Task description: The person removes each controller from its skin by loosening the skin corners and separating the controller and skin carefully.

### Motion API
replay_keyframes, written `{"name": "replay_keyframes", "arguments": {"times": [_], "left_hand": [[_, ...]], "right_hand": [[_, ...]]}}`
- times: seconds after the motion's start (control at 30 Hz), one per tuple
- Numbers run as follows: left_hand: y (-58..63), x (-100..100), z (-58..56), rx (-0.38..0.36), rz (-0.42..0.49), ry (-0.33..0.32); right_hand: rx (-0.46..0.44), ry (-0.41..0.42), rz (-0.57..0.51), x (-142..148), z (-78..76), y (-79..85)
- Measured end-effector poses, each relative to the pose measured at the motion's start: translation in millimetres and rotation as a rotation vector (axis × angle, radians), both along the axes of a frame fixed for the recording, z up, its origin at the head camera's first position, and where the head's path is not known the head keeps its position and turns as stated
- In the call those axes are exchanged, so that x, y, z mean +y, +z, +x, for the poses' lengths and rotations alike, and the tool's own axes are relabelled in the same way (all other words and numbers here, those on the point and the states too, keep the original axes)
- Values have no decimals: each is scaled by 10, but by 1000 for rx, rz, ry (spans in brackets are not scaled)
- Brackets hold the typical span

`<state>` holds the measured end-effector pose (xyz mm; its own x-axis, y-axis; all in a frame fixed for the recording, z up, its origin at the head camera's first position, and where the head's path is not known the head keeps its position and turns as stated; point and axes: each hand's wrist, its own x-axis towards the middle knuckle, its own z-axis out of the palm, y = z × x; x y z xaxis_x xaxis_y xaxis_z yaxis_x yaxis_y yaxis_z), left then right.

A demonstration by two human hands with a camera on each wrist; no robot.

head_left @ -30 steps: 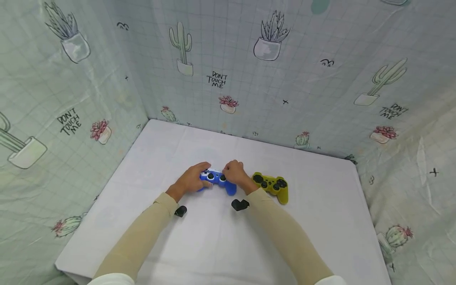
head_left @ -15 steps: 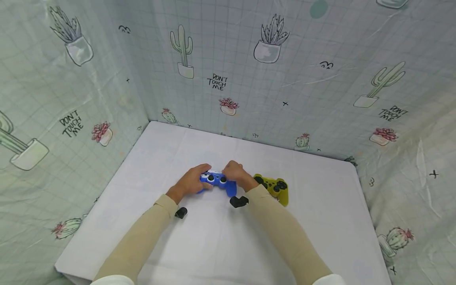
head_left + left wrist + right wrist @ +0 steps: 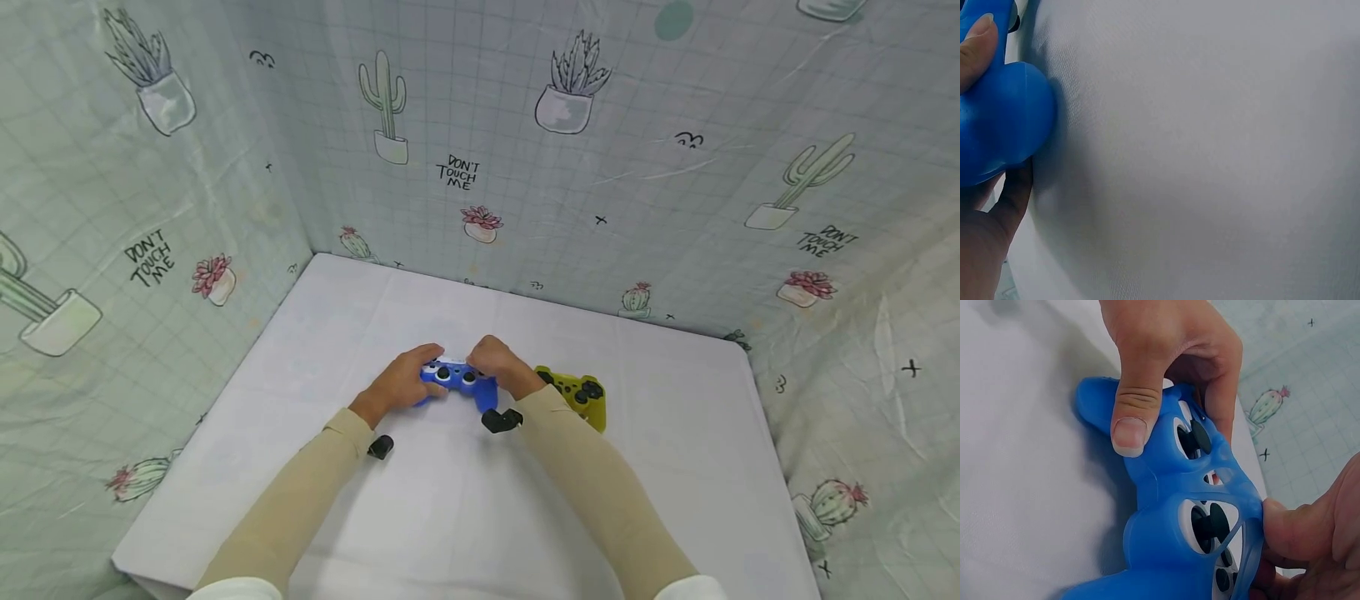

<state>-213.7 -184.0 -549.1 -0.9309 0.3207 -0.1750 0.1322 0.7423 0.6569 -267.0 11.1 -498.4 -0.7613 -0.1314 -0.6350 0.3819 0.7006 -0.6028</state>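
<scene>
A white game controller [image 3: 1213, 540] with black thumbsticks sits partly inside a blue silicone cover [image 3: 486, 395], close over the table. My left hand [image 3: 405, 380] grips its left side; in the right wrist view the left thumb [image 3: 1135, 415] lies on the cover beside a thumbstick. At the far right edge, my right hand [image 3: 497, 360] pinches the cover's rim, and the rim is stretched away from the buttons. The left wrist view shows one rounded blue grip [image 3: 1007, 119] with fingers beneath it. Most right fingertips are hidden behind the cover.
A yellow game controller [image 3: 588, 398] lies on the white table [image 3: 675, 433] just right of my right wrist, partly covered by the sleeve. Small black cameras hang at the left wrist [image 3: 381, 447] and right wrist [image 3: 501, 421]. Cactus-print curtains [image 3: 525, 183] enclose the back and sides.
My right wrist has shifted slightly left, its black camera now overlapping the blue grip's lower end in the head view. Both hands keep their hold on the blue cover.
</scene>
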Motion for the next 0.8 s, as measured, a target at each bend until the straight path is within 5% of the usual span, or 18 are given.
{"name": "replay_keyframes", "arguments": {"times": [0.53, 0.8], "left_hand": [[-14, 23, -33, 35, 12, -4], [-7, 14, -30, 8, 9, 15]], "right_hand": [[80, -47, -87, 74, 108, -21], [146, -6, -117, 118, 201, -18]]}}
